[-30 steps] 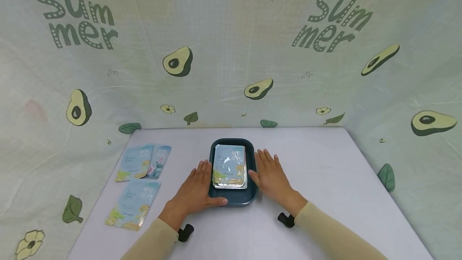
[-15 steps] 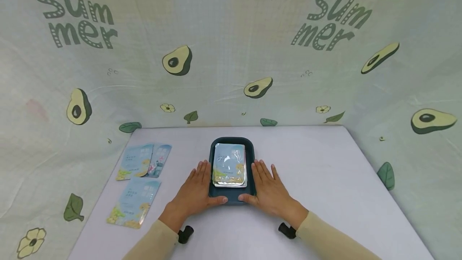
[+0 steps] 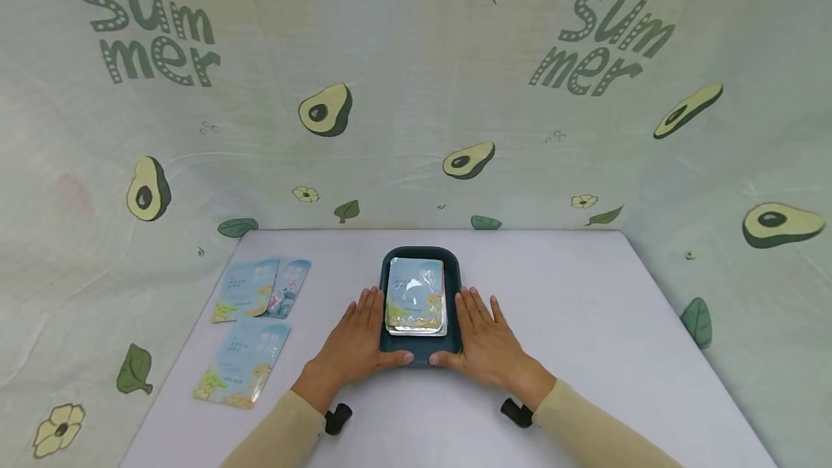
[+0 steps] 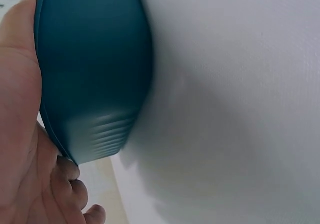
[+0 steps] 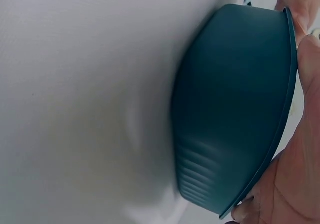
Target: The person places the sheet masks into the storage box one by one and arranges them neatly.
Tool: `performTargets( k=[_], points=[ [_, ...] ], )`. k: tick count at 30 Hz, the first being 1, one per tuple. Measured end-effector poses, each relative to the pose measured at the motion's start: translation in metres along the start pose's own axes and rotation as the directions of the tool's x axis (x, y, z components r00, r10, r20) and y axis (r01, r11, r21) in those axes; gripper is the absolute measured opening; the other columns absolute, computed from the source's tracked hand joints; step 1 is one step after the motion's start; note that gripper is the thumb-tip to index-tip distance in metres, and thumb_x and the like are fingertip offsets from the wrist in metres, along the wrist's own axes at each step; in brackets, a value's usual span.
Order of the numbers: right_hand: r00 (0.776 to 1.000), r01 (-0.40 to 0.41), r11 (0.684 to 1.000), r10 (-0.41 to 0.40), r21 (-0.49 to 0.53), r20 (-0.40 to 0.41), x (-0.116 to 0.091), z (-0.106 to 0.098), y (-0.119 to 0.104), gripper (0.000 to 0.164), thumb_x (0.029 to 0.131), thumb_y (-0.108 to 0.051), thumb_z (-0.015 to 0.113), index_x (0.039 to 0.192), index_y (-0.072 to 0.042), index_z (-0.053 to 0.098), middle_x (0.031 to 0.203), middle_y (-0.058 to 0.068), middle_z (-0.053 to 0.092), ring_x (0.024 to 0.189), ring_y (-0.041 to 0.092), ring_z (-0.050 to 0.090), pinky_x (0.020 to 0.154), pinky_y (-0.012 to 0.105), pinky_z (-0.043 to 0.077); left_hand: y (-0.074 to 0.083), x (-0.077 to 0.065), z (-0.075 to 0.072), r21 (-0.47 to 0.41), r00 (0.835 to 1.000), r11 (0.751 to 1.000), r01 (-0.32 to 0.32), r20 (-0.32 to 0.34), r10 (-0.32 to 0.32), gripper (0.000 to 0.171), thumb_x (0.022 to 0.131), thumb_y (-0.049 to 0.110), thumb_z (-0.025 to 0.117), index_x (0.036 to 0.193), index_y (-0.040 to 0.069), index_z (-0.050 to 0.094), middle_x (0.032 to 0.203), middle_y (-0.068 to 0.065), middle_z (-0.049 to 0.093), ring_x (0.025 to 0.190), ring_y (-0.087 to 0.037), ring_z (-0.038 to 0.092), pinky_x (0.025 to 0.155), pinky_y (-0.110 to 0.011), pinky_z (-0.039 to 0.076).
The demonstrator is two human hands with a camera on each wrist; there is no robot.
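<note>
A dark teal rectangular tray (image 3: pixel 424 350) stands on the white table, its ribbed outer wall (image 4: pixel 95 69) large in the left wrist view. Inside it lies a small stack of shiny light-blue flat sachets (image 3: pixel 414 293). My left hand (image 3: pixel 354 341) rests along the tray's left side, fingers straight and pointing away, thumb at the near rim. Mirroring it on the right side is my right hand (image 3: pixel 489 345), with straight fingers and its thumb also at the near rim. Both palms touch the rim, as the right wrist view of the tray (image 5: pixel 232 89) shows too.
Left of the tray, a light-blue sachet (image 3: pixel 244 361) lies alone. Behind it, another sachet (image 3: pixel 245 289) partly overlaps a bluish, pink-printed sachet (image 3: pixel 287 287). A patterned cloth (image 3: pixel 403 92) hangs behind the white table (image 3: pixel 572 309).
My right hand has slid nearer along the tray's right side, and its thumb has moved onto the near rim. The left hand and the sachets stay about where they were.
</note>
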State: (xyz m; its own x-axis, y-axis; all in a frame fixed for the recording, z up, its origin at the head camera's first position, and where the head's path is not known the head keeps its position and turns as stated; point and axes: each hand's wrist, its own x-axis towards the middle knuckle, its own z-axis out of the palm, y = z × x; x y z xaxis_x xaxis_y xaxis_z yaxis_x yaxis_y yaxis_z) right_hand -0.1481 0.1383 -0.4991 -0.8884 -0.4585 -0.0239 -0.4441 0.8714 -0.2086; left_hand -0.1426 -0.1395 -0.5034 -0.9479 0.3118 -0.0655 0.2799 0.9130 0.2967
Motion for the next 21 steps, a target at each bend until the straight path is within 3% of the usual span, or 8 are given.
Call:
performTargets(
  k=[6,10,13,16,21],
  points=[
    [1.000,-0.012,0.999,0.012,0.053,-0.005,0.000,0.004,-0.001,0.125,0.089,-0.084,0.057,0.165,0.007,0.018,0.174,0.026,0.015,0.164,0.041,0.011,0.130,0.065,0.010,-0.005,-0.006,-0.001,0.008,1.000,1.000,-0.008,-0.008,0.008,0.126,0.087,0.084,0.059,0.167,-0.003,0.015,0.175,-0.022,0.016,0.164,-0.037,0.014,0.130,-0.056,0.022],
    [1.000,-0.028,0.996,0.028,0.084,0.005,0.000,0.004,0.000,0.128,0.086,-0.087,0.057,0.166,0.005,0.016,0.175,0.024,0.013,0.164,0.039,0.010,0.130,0.064,0.009,-0.023,-0.017,-0.007,0.026,0.999,1.000,0.008,-0.031,-0.007,0.120,0.092,0.078,0.059,0.167,-0.004,0.015,0.175,-0.024,0.016,0.163,-0.039,0.013,0.130,-0.057,0.021],
    [1.000,-0.030,0.994,0.030,0.103,-0.004,0.000,0.005,0.000,0.128,0.086,-0.086,0.059,0.166,0.005,0.017,0.175,0.024,0.014,0.164,0.039,0.010,0.130,0.065,0.010,-0.048,-0.038,-0.014,0.030,0.997,0.998,0.057,-0.057,-0.055,0.114,0.096,0.072,0.060,0.166,-0.007,0.015,0.173,-0.028,0.017,0.162,-0.044,0.014,0.129,-0.060,0.021],
    [0.999,-0.027,0.993,0.029,0.111,-0.016,-0.001,0.006,-0.001,0.127,0.086,-0.084,0.061,0.165,0.006,0.019,0.174,0.025,0.015,0.163,0.040,0.012,0.130,0.065,0.011,-0.079,-0.067,-0.018,0.030,0.990,0.992,0.119,-0.076,-0.116,0.110,0.099,0.068,0.059,0.161,-0.014,0.021,0.169,-0.035,0.020,0.158,-0.051,0.019,0.125,-0.067,0.024],
    [1.000,-0.023,0.993,0.025,0.117,-0.011,-0.001,0.005,-0.001,0.127,0.087,-0.084,0.060,0.165,0.007,0.019,0.174,0.026,0.015,0.163,0.040,0.012,0.129,0.065,0.013,-0.127,-0.118,-0.010,0.078,0.976,0.975,0.208,-0.082,-0.202,0.105,0.101,0.066,0.057,0.150,-0.024,0.035,0.158,-0.047,0.029,0.147,-0.064,0.029,0.112,-0.078,0.033]
  ],
)
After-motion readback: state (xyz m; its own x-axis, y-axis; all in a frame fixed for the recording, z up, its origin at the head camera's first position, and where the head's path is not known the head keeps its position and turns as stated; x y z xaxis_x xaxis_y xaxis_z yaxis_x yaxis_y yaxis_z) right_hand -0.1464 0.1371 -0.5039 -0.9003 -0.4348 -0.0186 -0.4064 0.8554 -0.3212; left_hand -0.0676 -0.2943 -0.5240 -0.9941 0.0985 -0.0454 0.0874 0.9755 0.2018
